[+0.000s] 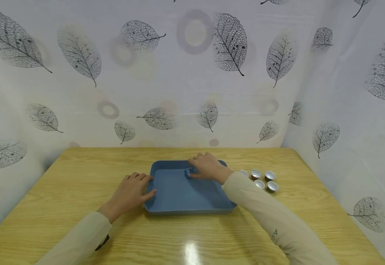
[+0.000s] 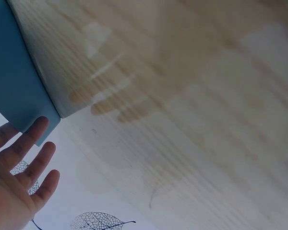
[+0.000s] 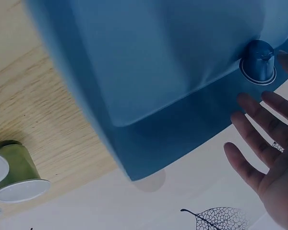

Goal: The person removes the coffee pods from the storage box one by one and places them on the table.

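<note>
A blue tray (image 1: 184,191) lies on the wooden table. In it, by the far wall, is a small blue coffee capsule (image 3: 258,62) with a silvery rim. My right hand (image 1: 209,167) reaches over the tray's far side, its thumb close beside the capsule. In the right wrist view its other fingers (image 3: 257,136) are spread and fairly straight near the tray's wall. My left hand (image 1: 131,191) is at the tray's left edge, fingers loosely extended and thumb over the rim. One fingertip overlaps the tray's outer wall (image 2: 19,72) in the left wrist view.
Several capsules with silvery lids, one a coffee capsule (image 1: 272,186), stand right of the tray, partly behind my right sleeve (image 1: 265,209). A green capsule (image 3: 20,165) shows among them in the right wrist view. A leaf-patterned curtain (image 1: 182,84) hangs behind the table (image 1: 89,173).
</note>
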Demonstrator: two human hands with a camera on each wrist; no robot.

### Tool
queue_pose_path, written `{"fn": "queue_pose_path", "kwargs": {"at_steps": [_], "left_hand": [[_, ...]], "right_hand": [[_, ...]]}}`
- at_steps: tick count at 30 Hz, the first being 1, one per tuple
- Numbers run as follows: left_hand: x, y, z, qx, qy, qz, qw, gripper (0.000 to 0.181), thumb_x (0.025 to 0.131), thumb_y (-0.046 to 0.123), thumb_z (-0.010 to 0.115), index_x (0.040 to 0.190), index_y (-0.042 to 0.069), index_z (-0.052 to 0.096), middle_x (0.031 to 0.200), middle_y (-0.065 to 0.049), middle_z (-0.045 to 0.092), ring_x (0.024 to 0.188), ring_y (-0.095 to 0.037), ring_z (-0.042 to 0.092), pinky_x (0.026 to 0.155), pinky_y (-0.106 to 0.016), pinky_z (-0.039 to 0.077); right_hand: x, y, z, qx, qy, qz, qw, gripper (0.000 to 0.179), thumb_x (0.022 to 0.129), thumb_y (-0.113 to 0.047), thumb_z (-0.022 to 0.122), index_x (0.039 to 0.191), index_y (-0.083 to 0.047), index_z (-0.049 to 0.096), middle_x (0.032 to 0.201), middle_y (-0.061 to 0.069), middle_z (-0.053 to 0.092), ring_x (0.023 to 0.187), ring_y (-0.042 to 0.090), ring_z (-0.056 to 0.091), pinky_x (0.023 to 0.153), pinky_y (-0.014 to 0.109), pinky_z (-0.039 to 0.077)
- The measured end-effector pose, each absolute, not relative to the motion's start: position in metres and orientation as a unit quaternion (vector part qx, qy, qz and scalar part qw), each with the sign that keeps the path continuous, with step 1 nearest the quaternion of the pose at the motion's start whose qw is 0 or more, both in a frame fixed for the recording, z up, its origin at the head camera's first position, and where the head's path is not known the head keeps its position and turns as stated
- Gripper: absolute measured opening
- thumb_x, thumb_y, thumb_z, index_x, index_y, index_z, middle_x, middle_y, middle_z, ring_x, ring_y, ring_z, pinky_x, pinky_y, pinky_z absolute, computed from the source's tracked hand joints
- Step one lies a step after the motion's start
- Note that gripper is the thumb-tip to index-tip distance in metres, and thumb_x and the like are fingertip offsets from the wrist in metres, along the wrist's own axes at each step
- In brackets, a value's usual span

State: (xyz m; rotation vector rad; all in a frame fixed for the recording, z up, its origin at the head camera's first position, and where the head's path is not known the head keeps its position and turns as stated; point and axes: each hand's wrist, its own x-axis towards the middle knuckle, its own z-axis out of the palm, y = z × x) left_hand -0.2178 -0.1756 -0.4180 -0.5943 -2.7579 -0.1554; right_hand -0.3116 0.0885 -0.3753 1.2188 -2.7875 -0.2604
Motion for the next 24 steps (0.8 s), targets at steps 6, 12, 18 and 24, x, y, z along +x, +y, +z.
{"fn": "queue_pose_path", "kwargs": {"at_steps": [6, 12, 18, 24], "left_hand": [[-0.2179, -0.1758, -0.4185, -0.208, -0.964, -0.054, 0.159, 0.041, 0.083, 0.044, 0.061, 0.109, 0.012, 0.063, 0.108, -0.005, 0.063, 0.099, -0.026, 0.056, 0.083, -0.047, 0.044], [-0.2172, -0.1752, -0.4176, -0.206, -0.964, -0.054, 0.159, 0.041, 0.083, 0.044, 0.061, 0.109, 0.012, 0.063, 0.108, -0.005, 0.063, 0.099, -0.026, 0.056, 0.083, -0.046, 0.045], [-0.2168, -0.1751, -0.4169, -0.205, -0.965, -0.054, 0.157, 0.041, 0.083, 0.044, 0.061, 0.108, 0.012, 0.063, 0.107, -0.005, 0.063, 0.099, -0.027, 0.056, 0.083, -0.047, 0.045], [-0.2172, -0.1753, -0.4175, -0.206, -0.964, -0.053, 0.157, 0.041, 0.083, 0.043, 0.061, 0.109, 0.011, 0.063, 0.108, -0.006, 0.064, 0.099, -0.027, 0.056, 0.083, -0.047, 0.045]], "right_hand": [[-0.3154, 0.0847, -0.3779, 0.396, -0.913, -0.086, 0.041, 0.043, 0.084, -0.046, 0.060, 0.115, -0.016, 0.058, 0.106, 0.001, 0.065, 0.095, 0.020, 0.058, 0.077, 0.037, 0.045], [-0.3181, 0.0819, -0.3816, 0.394, -0.914, -0.095, 0.037, 0.039, 0.084, -0.048, 0.059, 0.108, -0.018, 0.060, 0.100, -0.001, 0.066, 0.091, 0.018, 0.059, 0.072, 0.034, 0.044], [-0.3179, 0.0804, -0.3826, 0.393, -0.915, -0.094, 0.024, 0.037, 0.085, -0.047, 0.058, 0.109, -0.019, 0.060, 0.103, -0.003, 0.066, 0.093, 0.017, 0.059, 0.073, 0.034, 0.044], [-0.3191, 0.0805, -0.3845, 0.398, -0.912, -0.091, 0.029, 0.036, 0.083, -0.042, 0.062, 0.111, -0.020, 0.060, 0.111, -0.004, 0.064, 0.098, 0.016, 0.059, 0.072, 0.033, 0.043]]}}
